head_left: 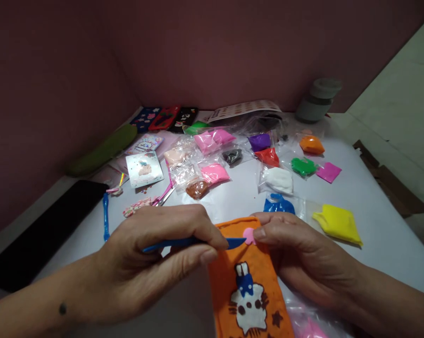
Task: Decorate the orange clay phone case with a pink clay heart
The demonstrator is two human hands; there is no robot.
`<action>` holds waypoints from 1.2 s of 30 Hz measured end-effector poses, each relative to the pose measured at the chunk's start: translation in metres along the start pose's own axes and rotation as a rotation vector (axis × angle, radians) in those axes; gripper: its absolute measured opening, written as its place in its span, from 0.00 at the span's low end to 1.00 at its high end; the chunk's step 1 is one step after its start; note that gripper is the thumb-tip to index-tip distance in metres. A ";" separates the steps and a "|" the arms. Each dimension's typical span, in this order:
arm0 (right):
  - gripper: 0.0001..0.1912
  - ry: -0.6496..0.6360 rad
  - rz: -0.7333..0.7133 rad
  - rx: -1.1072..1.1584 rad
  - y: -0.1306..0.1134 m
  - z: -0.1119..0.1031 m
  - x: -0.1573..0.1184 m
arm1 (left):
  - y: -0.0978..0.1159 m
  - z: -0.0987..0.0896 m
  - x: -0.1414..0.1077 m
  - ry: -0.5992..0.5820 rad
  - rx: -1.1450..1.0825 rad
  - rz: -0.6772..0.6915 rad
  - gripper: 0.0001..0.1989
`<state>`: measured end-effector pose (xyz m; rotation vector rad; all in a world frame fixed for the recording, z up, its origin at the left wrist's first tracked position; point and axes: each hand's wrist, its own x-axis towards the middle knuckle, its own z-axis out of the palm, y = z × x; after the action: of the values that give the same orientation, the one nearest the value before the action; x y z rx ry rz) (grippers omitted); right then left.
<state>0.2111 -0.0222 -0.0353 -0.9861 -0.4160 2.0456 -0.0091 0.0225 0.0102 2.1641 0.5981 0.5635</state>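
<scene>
My left hand (169,253) is closed around a blue plastic tool (236,242), whose flat tip touches a small pink clay piece (249,235). That piece lies near the top of an orange clay-covered panel (222,277). My right hand (299,253) grips the panel's upper right edge, its thumb resting against the pink piece. Lower on the panel is a white cat figure (250,310) with a blue bow and brown marks, beside a brown star (277,318). My right hand's other fingers are hidden behind the panel.
Bags of coloured clay, including yellow (340,224), white (278,180) and blue (278,204), lie beyond my hands. Pink scissors (166,193) and a black slab (46,232) are at left. A lidded jar (315,105) stands at the back right.
</scene>
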 end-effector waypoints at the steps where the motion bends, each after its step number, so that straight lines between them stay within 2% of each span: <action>1: 0.06 0.019 -0.009 0.005 0.000 0.000 0.000 | 0.000 0.001 0.000 -0.020 0.004 0.008 0.10; 7: 0.09 -0.023 0.003 -0.018 -0.001 0.000 0.001 | -0.002 0.006 0.001 -0.047 -0.006 0.058 0.10; 12: 0.04 -0.057 0.005 0.011 -0.002 0.001 0.001 | -0.002 0.006 0.003 -0.046 0.013 0.055 0.11; 25: 0.07 -0.033 0.007 0.021 -0.002 0.001 0.002 | -0.002 0.006 -0.001 -0.028 -0.008 0.049 0.10; 36: 0.06 -0.021 0.008 0.023 -0.003 0.003 0.001 | -0.002 0.006 0.002 -0.033 -0.011 0.058 0.11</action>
<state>0.2107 -0.0194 -0.0320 -0.9552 -0.3996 2.0653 -0.0042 0.0212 0.0054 2.1821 0.5151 0.5595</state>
